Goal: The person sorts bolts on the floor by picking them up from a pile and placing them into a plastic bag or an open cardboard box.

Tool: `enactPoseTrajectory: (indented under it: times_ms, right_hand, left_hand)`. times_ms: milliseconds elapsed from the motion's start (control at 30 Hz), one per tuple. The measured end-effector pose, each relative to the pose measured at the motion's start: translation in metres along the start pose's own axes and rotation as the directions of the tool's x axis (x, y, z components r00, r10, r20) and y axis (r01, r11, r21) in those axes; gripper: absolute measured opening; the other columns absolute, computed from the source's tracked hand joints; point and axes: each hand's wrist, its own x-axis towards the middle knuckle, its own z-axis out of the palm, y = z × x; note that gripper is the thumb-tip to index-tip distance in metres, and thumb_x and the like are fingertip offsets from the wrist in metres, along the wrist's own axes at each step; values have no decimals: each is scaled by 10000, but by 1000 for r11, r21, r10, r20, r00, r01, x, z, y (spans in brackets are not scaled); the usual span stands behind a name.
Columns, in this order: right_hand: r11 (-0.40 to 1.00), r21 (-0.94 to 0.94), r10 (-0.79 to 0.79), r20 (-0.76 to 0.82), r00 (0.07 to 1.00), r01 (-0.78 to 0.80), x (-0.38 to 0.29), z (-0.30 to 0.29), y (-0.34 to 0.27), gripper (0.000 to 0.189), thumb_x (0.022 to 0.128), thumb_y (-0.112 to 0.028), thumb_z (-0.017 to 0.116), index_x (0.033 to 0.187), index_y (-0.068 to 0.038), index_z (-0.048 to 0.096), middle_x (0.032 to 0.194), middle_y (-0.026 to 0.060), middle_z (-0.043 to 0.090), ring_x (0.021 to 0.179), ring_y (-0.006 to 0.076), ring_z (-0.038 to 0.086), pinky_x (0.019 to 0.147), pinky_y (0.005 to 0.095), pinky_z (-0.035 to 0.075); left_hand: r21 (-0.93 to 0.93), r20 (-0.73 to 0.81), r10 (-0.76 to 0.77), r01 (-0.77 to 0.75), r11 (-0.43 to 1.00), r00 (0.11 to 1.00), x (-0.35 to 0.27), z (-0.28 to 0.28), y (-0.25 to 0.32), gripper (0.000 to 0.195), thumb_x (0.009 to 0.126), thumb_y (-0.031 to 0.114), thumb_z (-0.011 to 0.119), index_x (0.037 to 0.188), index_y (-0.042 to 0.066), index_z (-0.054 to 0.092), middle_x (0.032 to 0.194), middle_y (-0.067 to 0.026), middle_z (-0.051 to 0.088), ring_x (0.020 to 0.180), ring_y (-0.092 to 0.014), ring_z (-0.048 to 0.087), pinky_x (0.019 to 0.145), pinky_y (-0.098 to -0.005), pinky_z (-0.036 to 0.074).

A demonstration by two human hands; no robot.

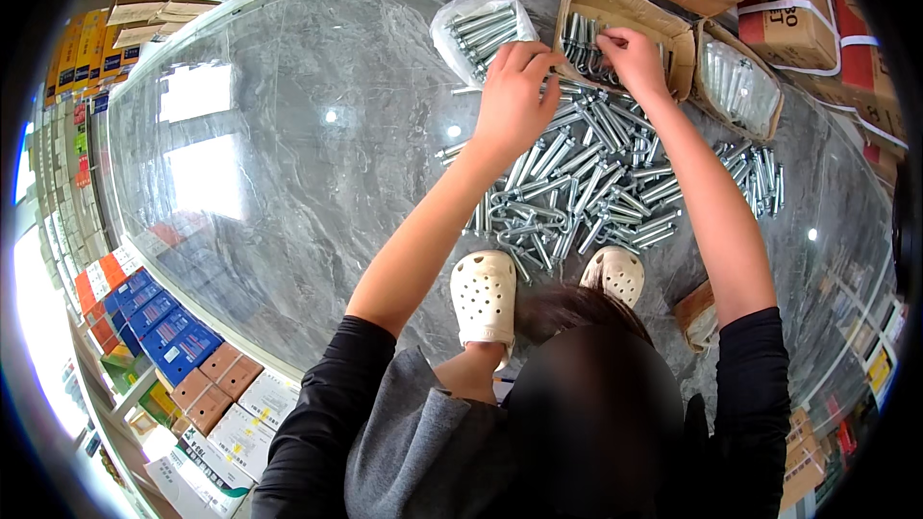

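Silver metal hook bolts with sleeves and nuts (577, 187) lie in a loose heap on the grey floor. Beyond the heap stands an open cardboard box (679, 32) with upright hook bolts in it. My right hand (634, 61) is inside this box, its fingertips at the bolts; whether it grips one cannot be told. My left hand (520, 90) hovers at the box's left corner with bent fingers, and what lies under them is hidden. A white plastic bag (443, 32) filled with similar bolts lies just left of the box.
Right of the box is another carton (771, 115) with plastic-wrapped bolts. Large cartons (800, 21) line the far side. Cream clogs (484, 295) are at the heap's near edge. A small carton (696, 310) lies near my right arm. Stacked blue boxes (169, 335) stand at left.
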Motion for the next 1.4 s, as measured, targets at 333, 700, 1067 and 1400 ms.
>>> enactPoseTrajectory:
  times_ms: [333, 700, 1067, 1400]
  right_hand:
    - [873, 486, 54, -197, 979, 50, -106, -46, -12, 169, 883, -66, 556, 1028, -15, 625, 783, 6, 592, 647, 66, 528, 608, 199, 440]
    - [915, -384, 98, -89, 991, -125, -138, -30, 49, 273, 806, -320, 642, 871, -57, 609, 846, 120, 648, 764, 300, 630, 671, 384, 495]
    - [763, -642, 96, 231, 968, 77, -149, -50, 5, 332, 768, -335, 637, 783, -3, 644, 867, 189, 653, 840, 356, 625, 730, 454, 497]
    - [838, 398, 176, 453, 874, -374, -211, -51, -3, 160, 851, -171, 586, 819, -15, 608, 583, -15, 498, 447, 63, 443, 418, 226, 364]
  left_hand:
    - [-12, 153, -175, 179, 984, 973, -66, 16, 5, 182, 740, 40, 611, 920, 62, 607, 819, -82, 583, 824, -297, 528, 755, -389, 434]
    - [8, 270, -177, 182, 983, 946, -105, 4, 51, 178, 771, 90, 609, 947, 65, 613, 899, -102, 582, 910, -303, 521, 808, -392, 433]
    - [-67, 133, -379, 390, 918, 916, -131, -25, 68, 192, 803, 77, 572, 985, 49, 626, 905, -109, 596, 882, -263, 544, 808, -361, 436]
    - [-501, 408, -526, 664, 555, 747, -120, 1, 78, 259, 926, 193, 499, 1063, 12, 622, 882, -47, 631, 814, -130, 555, 759, -280, 451]
